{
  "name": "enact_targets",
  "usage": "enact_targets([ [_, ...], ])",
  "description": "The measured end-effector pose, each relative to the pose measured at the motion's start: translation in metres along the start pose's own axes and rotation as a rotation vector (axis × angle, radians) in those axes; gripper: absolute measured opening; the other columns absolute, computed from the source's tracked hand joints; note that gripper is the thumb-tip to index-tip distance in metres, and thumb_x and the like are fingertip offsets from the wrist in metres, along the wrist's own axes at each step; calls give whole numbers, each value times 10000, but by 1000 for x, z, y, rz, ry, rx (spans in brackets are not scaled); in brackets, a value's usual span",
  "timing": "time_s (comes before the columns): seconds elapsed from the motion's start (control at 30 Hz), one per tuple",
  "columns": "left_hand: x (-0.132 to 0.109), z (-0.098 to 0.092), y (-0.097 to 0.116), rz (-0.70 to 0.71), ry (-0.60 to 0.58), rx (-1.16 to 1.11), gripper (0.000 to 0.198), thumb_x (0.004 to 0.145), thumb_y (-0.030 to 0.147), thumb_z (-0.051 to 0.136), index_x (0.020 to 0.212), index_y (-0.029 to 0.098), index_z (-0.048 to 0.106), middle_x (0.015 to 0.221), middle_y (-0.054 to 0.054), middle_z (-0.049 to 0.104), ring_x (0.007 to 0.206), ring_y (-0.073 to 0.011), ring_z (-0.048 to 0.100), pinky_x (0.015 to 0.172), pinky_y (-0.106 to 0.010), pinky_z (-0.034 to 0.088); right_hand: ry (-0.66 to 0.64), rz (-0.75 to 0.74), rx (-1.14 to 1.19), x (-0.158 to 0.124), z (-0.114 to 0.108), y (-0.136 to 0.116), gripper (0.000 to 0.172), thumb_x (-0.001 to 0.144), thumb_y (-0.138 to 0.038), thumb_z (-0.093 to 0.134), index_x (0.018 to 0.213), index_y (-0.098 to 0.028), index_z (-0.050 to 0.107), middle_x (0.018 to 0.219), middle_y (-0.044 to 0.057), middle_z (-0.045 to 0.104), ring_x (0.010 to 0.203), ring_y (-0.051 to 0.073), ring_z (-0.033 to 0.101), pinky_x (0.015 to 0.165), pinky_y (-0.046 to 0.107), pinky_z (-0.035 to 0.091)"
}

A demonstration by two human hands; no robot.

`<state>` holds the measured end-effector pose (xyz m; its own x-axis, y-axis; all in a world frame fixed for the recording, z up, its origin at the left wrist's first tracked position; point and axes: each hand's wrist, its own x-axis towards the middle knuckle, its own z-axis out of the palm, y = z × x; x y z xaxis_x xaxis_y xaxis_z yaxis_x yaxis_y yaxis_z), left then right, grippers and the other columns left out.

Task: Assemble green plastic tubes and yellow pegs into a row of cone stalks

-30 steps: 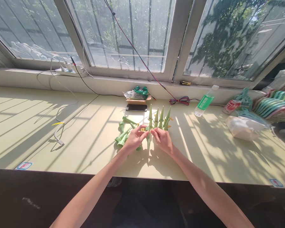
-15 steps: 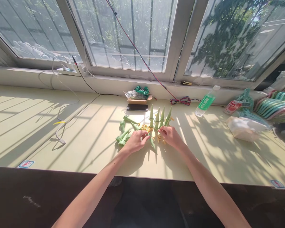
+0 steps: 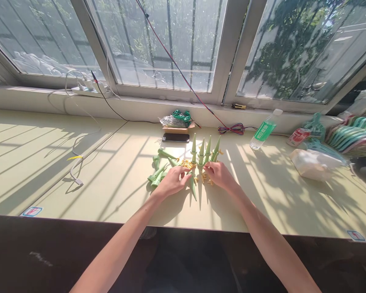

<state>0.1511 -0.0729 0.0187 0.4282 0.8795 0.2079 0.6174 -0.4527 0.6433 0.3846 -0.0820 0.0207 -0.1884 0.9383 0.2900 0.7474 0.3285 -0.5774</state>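
My left hand (image 3: 173, 179) is closed around the wide end of a green plastic watering spike (image 3: 193, 190), whose point is tilted down towards me. Just right of it, my right hand (image 3: 216, 173) is pinched, its fingertips beside small yellow valve pieces (image 3: 203, 177); what sits between them is too small to make out. Behind my hands several green spikes (image 3: 208, 150) stand upright in a row, points up. More yellow pieces (image 3: 187, 163) lie heaped between the hands and the row. To the left, several loose green spikes (image 3: 156, 176) lie on their sides, partly behind my left hand.
On the pale table (image 3: 110, 179), a black phone (image 3: 175, 138) lies before a small cardboard box (image 3: 178, 130) with bagged items. Rightward are coiled wires (image 3: 236, 129), a bottle (image 3: 264, 131), a can (image 3: 298, 136), a tissue pack (image 3: 312, 163) and stacked hangers (image 3: 354, 136). A white cable (image 3: 76, 173) lies left.
The spike in my left hand has swung slightly, its point shifting left and a little nearer to me. My right hand has barely moved.
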Motion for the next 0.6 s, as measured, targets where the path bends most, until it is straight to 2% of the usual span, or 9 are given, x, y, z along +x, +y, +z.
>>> enact_targets([
  [0.17,1,-3,1,73,114,-34,220,925,333,579,1013,182,713,923,-57,717,802,-201,644,826,-347,498,6,-35,-10,2,5,3,255,945,-276,484,826,-158,676,597,5,570,547,129,483,573,245,337],
  [0.3,5,-10,1,72,177,43,216,952,288,523,939,172,704,918,-71,688,818,-210,626,807,-345,490,5,-65,3,3,10,4,251,944,-268,477,794,-170,653,589,-5,545,538,124,462,564,241,334],
  [0.5,29,-17,-1,-22,115,276,219,906,177,548,954,152,759,872,-102,615,834,-252,601,754,-350,481,-1,-87,26,4,14,1,258,935,-252,473,713,-186,589,549,-27,458,517,116,411,542,237,300],
  [0.6,42,-15,-2,-16,49,337,210,879,163,569,920,167,774,848,-91,585,887,-264,599,749,-328,478,3,-100,39,5,16,-1,263,932,-235,467,696,-185,574,541,-32,445,515,112,403,548,237,294],
])
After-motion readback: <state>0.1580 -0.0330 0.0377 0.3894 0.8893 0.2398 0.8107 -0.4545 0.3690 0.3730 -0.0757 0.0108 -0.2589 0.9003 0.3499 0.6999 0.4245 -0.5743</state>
